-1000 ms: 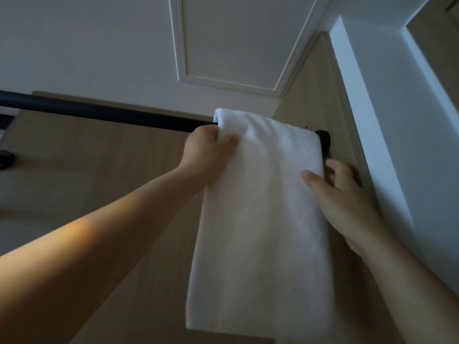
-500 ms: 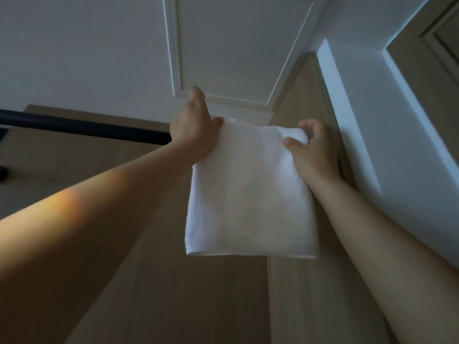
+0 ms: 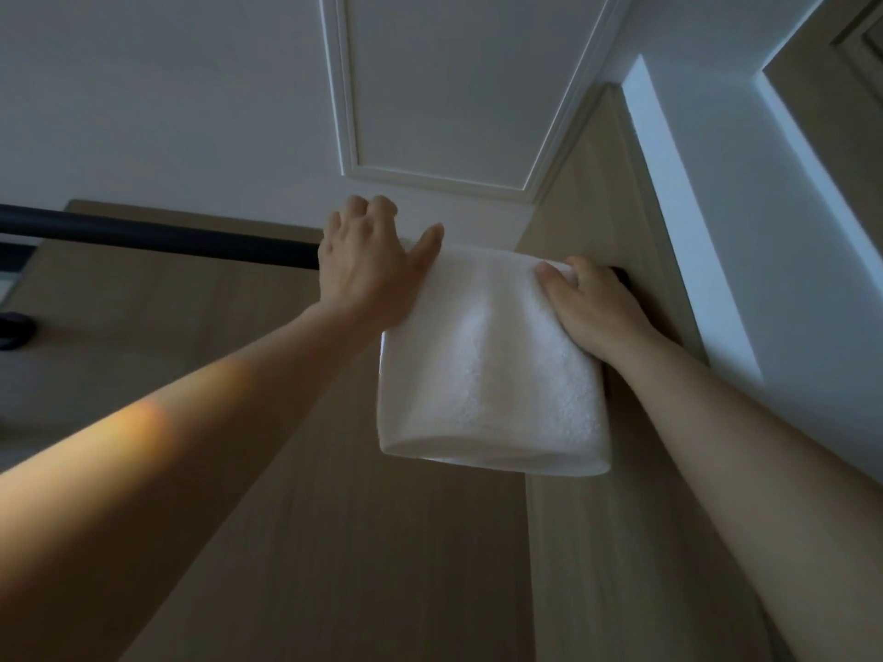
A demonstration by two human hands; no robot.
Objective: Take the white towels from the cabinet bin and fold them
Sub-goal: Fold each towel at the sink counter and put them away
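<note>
Domestic interior, probably a wardrobe. Evidence: round black hanging rail (image 3: 157, 236) running left from where left hand (image 3: 363, 269) and right hand (image 3: 597, 312) grip a white terry towel (image 3: 492, 375); pale wood-grain panels (image 3: 334, 542) below; white moulded-panel ceiling (image 3: 167, 112) above.

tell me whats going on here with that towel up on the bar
A person reaches up with both hands to a white towel that seems to hang over a dark rod. The left hand grips its top left edge, and the right hand grips its top right corner. The towel hangs doubled, with a fold at the bottom.
</note>
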